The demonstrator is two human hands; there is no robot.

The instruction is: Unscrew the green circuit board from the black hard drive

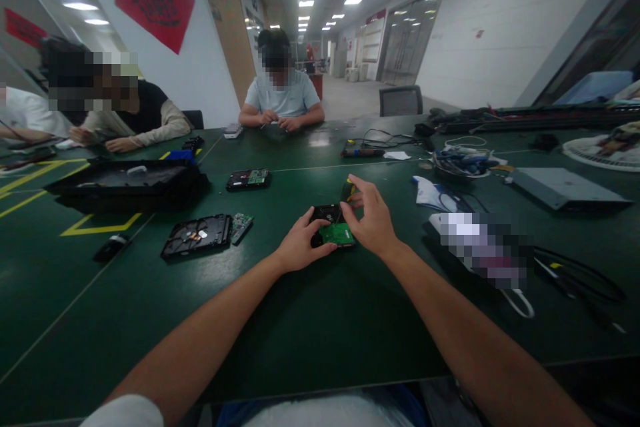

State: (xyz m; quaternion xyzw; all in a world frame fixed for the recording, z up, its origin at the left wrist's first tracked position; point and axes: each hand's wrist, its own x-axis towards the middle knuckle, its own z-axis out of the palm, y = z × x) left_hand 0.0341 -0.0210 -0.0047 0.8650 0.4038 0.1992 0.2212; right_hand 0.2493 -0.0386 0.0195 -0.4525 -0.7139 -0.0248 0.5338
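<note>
A black hard drive (325, 215) with a green circuit board (339, 234) on it lies on the table in front of me. My left hand (299, 244) grips its left side, fingers at the far edge and thumb along the near edge. In my right hand (374, 219) is a screwdriver (347, 189) with a black and yellow handle, held upright over the right part of the drive. Its thin shaft points down at the drive; the tip is too small to make out. To the left lie another drive (196, 236) and a loose circuit board (242, 228).
A large black tray (125, 180) stands at left, and a third drive (240, 179) lies farther back. On the right are a white power strip-like object (445, 233), cables (580, 267), a grey metal box (570, 188) and a wire bundle (463, 161). A person (283, 97) sits opposite.
</note>
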